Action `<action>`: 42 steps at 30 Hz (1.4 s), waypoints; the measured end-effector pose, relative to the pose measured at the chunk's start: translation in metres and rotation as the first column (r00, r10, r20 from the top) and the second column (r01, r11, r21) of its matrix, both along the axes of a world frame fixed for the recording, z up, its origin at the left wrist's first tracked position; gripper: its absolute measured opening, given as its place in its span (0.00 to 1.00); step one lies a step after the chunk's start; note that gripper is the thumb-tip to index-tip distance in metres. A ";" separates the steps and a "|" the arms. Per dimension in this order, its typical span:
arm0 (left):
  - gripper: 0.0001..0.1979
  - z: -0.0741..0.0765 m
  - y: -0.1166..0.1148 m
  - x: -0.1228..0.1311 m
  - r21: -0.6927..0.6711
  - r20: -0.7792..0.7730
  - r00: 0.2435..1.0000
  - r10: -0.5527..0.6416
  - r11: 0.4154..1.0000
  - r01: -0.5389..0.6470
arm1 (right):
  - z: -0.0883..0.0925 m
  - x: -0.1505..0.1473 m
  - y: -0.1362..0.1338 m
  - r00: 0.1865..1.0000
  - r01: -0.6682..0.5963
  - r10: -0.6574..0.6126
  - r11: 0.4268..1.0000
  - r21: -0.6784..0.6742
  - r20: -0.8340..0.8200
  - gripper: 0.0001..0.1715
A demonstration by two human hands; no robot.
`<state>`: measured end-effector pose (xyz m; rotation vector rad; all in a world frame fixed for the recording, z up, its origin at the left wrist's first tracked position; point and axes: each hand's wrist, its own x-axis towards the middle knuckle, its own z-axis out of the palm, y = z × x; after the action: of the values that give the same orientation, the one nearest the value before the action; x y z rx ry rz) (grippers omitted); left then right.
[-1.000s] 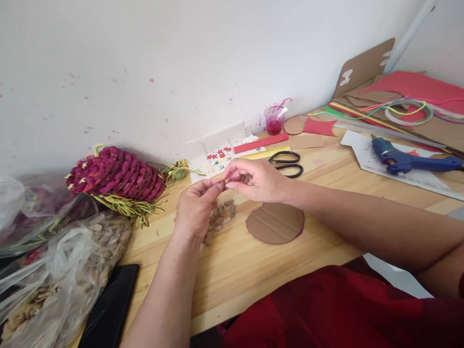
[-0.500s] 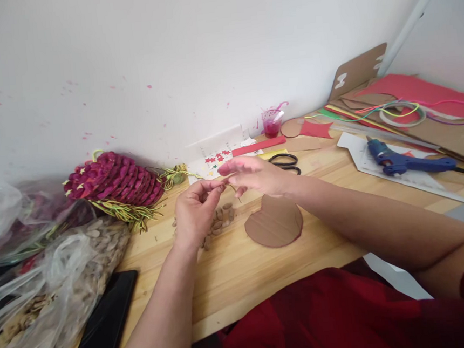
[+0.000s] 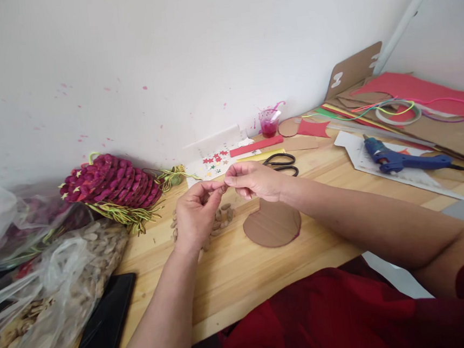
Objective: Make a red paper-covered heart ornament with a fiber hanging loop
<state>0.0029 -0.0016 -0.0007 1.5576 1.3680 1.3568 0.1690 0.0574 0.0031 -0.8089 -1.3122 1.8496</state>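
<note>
"So, fingers (image 3: 214,185)?"
"Left hand (image 3: 195,212) and right hand (image 3: 259,180) met, pinching one tiny item (image 3: 224,189), unidentifiable."
"Progress?"
"Brown pieces (image 3: 221,222) lay loose beside. Cardboard disc (image 3: 274,227) on the bench (image 3: 234,293): cut, bare where visible, seemingly unfinished. Maroon craft (image 3: 114,182), leftward, looked done."

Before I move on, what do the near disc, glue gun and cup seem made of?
Near disc: matte cardboard, by its brown face and faint straight creases. Glue gun: probably hard plastic; its moulded blue body looks smooth. Cup: see-through, pink inside; likely plastic, possibly glass.
</note>
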 end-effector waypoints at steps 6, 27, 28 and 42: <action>0.07 0.000 -0.002 0.000 -0.033 0.008 1.000 0.026 0.999 -0.025 | 0.001 0.000 0.003 0.992 0.076 -0.074 0.997 0.025 -0.100 0.09; 0.09 0.000 -0.002 0.002 -0.019 0.045 0.999 -0.005 1.000 0.006 | 0.001 0.002 0.000 1.000 0.012 -0.012 1.000 0.009 0.011 0.10; 0.09 0.000 -0.002 0.002 -0.026 0.038 0.999 0.004 1.000 -0.003 | 0.000 0.002 0.001 0.999 0.043 -0.044 0.998 0.054 0.025 0.11; 0.09 0.004 -0.001 -0.002 -0.129 0.035 0.999 0.010 0.992 -0.005 | 0.009 0.017 0.026 0.964 0.207 -0.200 0.978 0.025 -0.176 0.13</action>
<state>0.0007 -0.0024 0.0032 1.4376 1.4119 1.2682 0.1861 0.0833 0.0125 -0.7157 -1.1133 1.6825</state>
